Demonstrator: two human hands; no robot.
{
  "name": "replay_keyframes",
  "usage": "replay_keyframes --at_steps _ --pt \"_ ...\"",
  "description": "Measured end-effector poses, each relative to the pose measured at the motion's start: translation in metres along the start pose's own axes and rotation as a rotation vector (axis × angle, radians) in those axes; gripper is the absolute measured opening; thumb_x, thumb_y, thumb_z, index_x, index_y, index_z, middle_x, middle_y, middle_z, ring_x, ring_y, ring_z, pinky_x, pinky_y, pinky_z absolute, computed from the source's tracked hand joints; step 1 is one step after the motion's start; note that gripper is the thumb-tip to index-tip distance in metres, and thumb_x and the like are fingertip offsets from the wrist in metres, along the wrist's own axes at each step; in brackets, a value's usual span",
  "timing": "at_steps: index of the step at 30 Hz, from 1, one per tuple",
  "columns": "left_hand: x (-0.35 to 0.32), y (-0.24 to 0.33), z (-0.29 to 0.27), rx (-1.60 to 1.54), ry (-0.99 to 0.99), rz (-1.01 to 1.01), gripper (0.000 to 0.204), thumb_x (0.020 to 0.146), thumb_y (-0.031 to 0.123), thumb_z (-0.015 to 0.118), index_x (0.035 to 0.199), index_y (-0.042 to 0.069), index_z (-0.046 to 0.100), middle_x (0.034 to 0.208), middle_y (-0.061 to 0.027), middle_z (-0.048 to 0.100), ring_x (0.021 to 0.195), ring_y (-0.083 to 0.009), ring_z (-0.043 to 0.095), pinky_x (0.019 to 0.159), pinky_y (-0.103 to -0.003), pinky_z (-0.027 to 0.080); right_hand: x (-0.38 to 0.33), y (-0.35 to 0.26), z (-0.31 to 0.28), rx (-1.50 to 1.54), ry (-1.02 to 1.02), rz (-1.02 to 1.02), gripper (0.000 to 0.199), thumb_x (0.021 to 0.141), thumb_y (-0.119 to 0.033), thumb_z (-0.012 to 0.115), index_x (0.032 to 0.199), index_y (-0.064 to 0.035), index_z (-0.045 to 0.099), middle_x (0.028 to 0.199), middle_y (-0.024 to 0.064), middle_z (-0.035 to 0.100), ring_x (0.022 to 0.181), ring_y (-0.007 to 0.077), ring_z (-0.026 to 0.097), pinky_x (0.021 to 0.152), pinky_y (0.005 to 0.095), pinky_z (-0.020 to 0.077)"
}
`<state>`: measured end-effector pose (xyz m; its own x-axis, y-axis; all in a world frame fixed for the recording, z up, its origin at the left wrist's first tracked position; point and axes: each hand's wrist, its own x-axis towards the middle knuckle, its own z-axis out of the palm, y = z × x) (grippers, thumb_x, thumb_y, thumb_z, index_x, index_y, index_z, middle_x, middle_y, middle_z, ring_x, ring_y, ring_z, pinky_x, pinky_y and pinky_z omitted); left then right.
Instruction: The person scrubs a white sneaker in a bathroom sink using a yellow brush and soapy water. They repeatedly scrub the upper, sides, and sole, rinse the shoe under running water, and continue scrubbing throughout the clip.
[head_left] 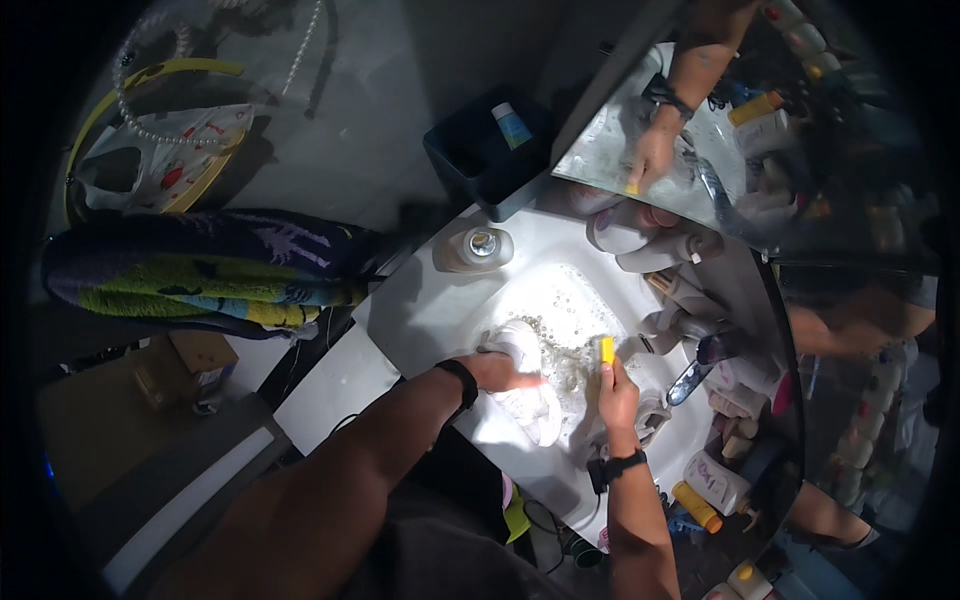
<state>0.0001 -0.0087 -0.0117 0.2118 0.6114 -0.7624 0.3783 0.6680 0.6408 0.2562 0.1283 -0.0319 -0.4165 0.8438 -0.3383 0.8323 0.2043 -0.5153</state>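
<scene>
A white shoe (pixel 522 385) lies slanted in the white washbasin (pixel 470 330), over soapy water (pixel 572 370). My left hand (pixel 492 372) grips it by its left side, the fingers partly hidden against the shoe. To the right of the shoe, my right hand (pixel 618 398) is closed round a yellow block-shaped thing (pixel 606 350) with its end standing up past the thumb. Whether this is a brush I cannot tell. Beside my right wrist a greyish shoe-like thing (pixel 652 420) rests in the basin, partly hidden by the hand.
A soap bottle (pixel 478 248) stands at the basin's back left corner. The chrome faucet (pixel 692 380) reaches in from the right, among several bottles (pixel 715 480). A mirror (pixel 660 130) rises behind. A dark bin (pixel 490 160) and a hanging towel (pixel 210 270) are farther left.
</scene>
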Motion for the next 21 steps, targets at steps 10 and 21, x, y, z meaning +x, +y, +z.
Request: replay_keyframes --at_steps 10,21 --pt "0.012 -0.008 0.006 0.091 0.003 -0.024 0.077 0.1 0.06 0.062 0.132 -0.01 0.068 0.131 -0.0276 0.071 0.127 -0.0382 0.066 0.11 -0.043 0.046 -0.011 -0.039 0.029 0.272 -0.33 -0.171 0.037 0.106 -0.036 0.059 0.116 -0.0059 0.077 0.1 0.0284 0.075 0.095 0.0477 0.072 0.085 0.0521 0.0581" --pt "0.009 -0.014 0.018 0.176 0.138 0.039 0.075 0.096 0.056 0.067 0.128 -0.012 0.068 0.125 -0.0313 0.072 0.116 -0.0401 0.07 0.104 -0.043 0.05 -0.015 -0.115 -0.036 -0.235 -0.412 -0.407 0.037 0.106 -0.04 0.058 0.13 -0.0171 0.074 0.104 0.0235 0.076 0.1 0.0465 0.072 0.087 0.0571 0.0572"
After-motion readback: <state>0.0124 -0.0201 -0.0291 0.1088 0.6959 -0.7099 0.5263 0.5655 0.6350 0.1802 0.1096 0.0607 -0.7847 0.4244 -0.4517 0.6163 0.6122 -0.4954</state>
